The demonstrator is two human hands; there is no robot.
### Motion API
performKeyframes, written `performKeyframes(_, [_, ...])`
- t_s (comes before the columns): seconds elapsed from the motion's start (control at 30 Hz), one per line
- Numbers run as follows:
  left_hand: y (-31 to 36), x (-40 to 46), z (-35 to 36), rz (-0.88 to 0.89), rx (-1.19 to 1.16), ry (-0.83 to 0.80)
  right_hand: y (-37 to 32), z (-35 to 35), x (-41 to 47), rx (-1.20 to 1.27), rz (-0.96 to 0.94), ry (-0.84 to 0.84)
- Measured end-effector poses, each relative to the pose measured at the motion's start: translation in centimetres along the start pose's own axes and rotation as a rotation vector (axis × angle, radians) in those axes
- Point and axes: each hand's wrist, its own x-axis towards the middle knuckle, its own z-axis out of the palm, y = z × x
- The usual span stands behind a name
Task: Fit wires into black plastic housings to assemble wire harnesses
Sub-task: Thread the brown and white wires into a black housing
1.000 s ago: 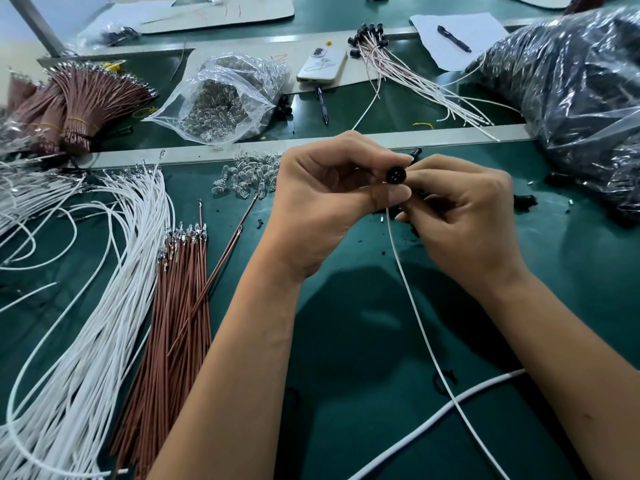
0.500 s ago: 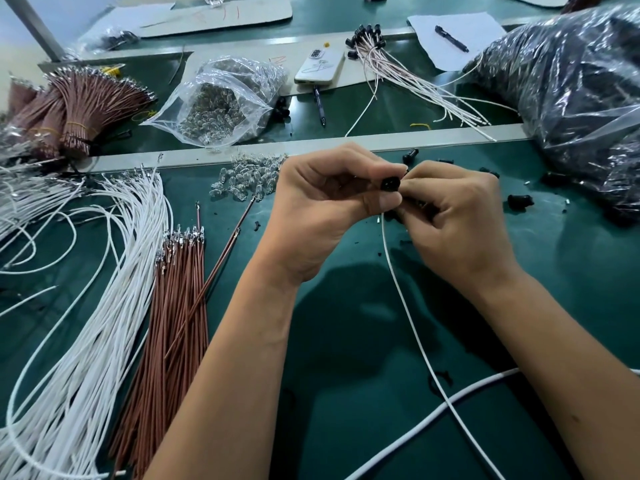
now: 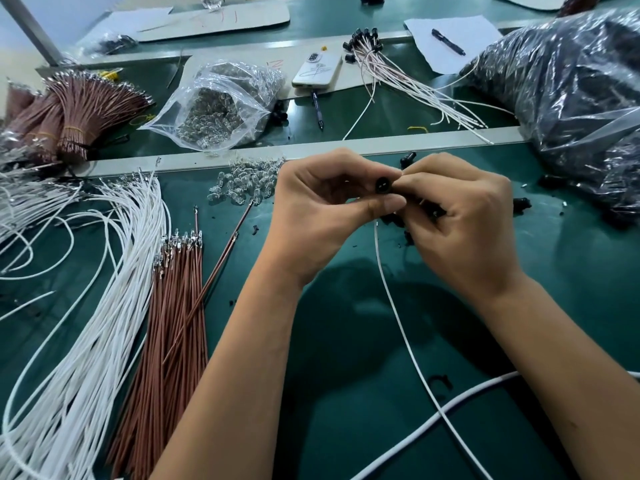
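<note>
1. Left hand [image 3: 322,209]: curled, thumb and forefinger pinching a small round black plastic housing [image 3: 383,185], two holes in its face turned toward the camera.
2. Right hand [image 3: 464,216]: curled, fingertips meeting the same housing from the right; more small black pieces tucked in its palm, not clear what.
3. Thin white wire [image 3: 401,327]: hanging from between the hands, running down and right across the green bench [image 3: 346,393]; crossing a thicker white cable [image 3: 433,424] near the lower edge.
4. Just behind and right of the hands: loose black housings [image 3: 522,204] scattered on the bench.
5. Left of the hands: a small heap of clear LEDs [image 3: 242,183]; one single brown wire [image 3: 221,254] lying diagonally.
6. Further left: a bunch of brown wires [image 3: 173,323] with metal terminals at the far ends, beside a large sheaf of white wires [image 3: 100,306].
7. Beyond the grey rail [image 3: 398,145]: a clear bag of LEDs [image 3: 214,105], tied bundles of brown wires [image 3: 79,116], a white phone [image 3: 317,69], a pen [image 3: 318,110].
8. Far centre: finished harnesses [image 3: 398,74], black housings on pale wires, fanned out.
9. Far right: a large clear bag of black parts [image 3: 571,88]; paper with a black pen [image 3: 446,41] on it.
</note>
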Motion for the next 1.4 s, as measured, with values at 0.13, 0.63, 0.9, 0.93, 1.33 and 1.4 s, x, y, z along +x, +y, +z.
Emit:
performKeyframes(0.13, [-0.1,0.0,0.1,0.012,-0.043,0.029,-0.2,0.2,0.0,-0.027,-0.008,-0.019])
performKeyframes(0.63, [-1.9,0.7,-1.5,-0.126,-0.037,0.688,-1.1,1.4,2.2,-0.046,0.175,-0.149])
performKeyframes(0.9, [-1.7,0.8,-6.9,-0.025,-0.161,1.233,-2.3,10.0,8.9,-0.124,0.268,-0.600])
performKeyframes(0.93, [-1.7,0.8,-7.2,-0.018,-0.170,1.242,-2.7,11.1,9.2,-0.133,0.296,-0.594])
performKeyframes(1.33, [-1.6,0.8,-6.8,0.014,-0.098,1.134,-4.6,13.6,9.8,-0.057,0.485,-0.732])
performKeyframes(1.4, [-1.6,0.8,-6.8,0.014,-0.086,1.130,-4.6,12.7,9.3,-0.046,0.459,-0.763])
